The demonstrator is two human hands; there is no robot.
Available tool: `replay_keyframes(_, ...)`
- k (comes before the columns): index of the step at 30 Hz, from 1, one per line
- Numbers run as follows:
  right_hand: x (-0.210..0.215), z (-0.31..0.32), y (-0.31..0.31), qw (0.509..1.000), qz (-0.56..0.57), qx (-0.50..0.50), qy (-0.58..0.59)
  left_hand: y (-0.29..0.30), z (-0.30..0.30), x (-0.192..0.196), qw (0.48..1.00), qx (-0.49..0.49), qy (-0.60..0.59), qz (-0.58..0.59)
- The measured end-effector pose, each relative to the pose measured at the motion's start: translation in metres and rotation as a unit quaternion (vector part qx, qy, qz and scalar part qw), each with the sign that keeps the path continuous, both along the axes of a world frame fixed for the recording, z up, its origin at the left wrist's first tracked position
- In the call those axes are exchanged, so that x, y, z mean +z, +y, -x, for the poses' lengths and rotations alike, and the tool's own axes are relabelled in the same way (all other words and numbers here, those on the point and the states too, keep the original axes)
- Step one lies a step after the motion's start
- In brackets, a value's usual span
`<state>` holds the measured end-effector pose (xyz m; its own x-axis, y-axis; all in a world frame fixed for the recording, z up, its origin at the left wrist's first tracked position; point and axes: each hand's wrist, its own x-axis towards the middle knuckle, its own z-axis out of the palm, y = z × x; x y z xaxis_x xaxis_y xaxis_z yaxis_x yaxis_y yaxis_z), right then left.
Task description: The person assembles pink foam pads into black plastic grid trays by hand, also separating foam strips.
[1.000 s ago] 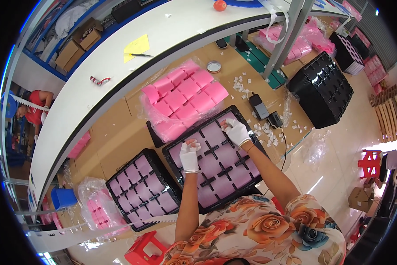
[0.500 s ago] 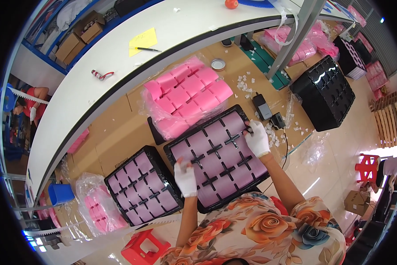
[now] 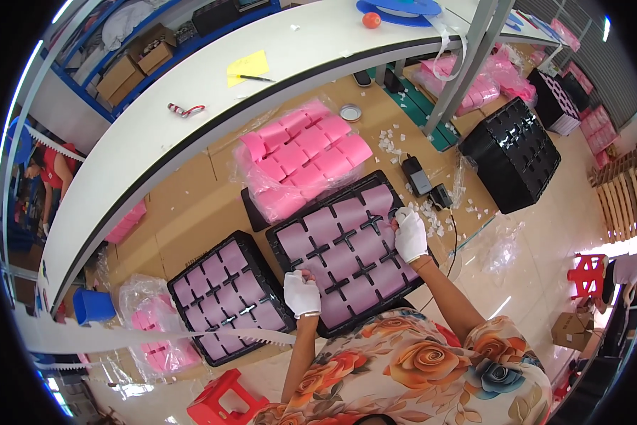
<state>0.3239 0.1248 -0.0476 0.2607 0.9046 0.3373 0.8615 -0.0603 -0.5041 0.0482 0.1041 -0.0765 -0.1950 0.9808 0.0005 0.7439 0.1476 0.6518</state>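
Observation:
A black tray (image 3: 396,183) lies before me, tilted on the brown cardboard, with a purple slotted sheet (image 3: 332,234) in it. Black cross-shaped dividers stand up through the slots. My left hand (image 3: 302,294), in a white glove with bare fingertips, is closed at the sheet's left edge. At the right edge my right hand (image 3: 410,235), gloved alike, pinches the sheet near a divider. What lies under the curled fingers is partly hidden. To the left sits a second black tray (image 3: 251,248) with a similar purple sheet (image 3: 223,294).
Stacked pink slotted pieces (image 3: 311,152) in clear film lie behind the tray. A black device (image 3: 416,176) with a cable and white scraps are at right, near stacked black trays (image 3: 516,156). A toothed pale strip (image 3: 155,338) crosses the left foreground. A red stool (image 3: 223,397) stands below.
My left hand has curled more tightly at the sheet's left edge. My right hand has shifted slightly down along the right edge. The view has turned a little, and the toothed strip now crosses the left tray.

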Motion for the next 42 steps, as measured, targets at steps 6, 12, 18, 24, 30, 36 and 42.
replay_keyframes(6, 0.049, 0.016, 0.002, 0.992, -0.115, 0.039, -0.034, -0.003, 0.001, 0.026, 0.999, 0.009, -0.032, -0.031)
replay_keyframes(12, 0.095, 0.040, 0.052, 0.951, -0.156, 0.090, 0.250, 0.024, -0.002, 0.028, 0.937, 0.072, -0.336, -0.061)
replay_keyframes(18, 0.090, 0.032, 0.164, 0.916, -0.272, 0.123, 0.267, 0.081, -0.011, 0.021, 0.673, 0.114, -0.722, 0.111)
replay_keyframes(24, 0.074, 0.021, 0.238, 0.929, -0.290, 0.109, 0.203, 0.174, 0.003, 0.040, 0.789, -0.020, -0.597, -0.143)
replay_keyframes(30, 0.047, 0.006, 0.263, 0.967, -0.213, 0.102, 0.092, 0.218, 0.018, 0.031, 0.832, -0.019, -0.528, -0.168)
replay_keyframes(36, 0.029, 0.018, 0.231, 0.998, -0.030, 0.040, 0.030, 0.220, 0.051, -0.062, 0.883, 0.106, -0.418, -0.185)
replay_keyframes(42, 0.034, 0.049, 0.113, 0.981, -0.087, 0.108, 0.137, 0.084, -0.019, 0.055, 0.961, 0.000, -0.186, -0.203)
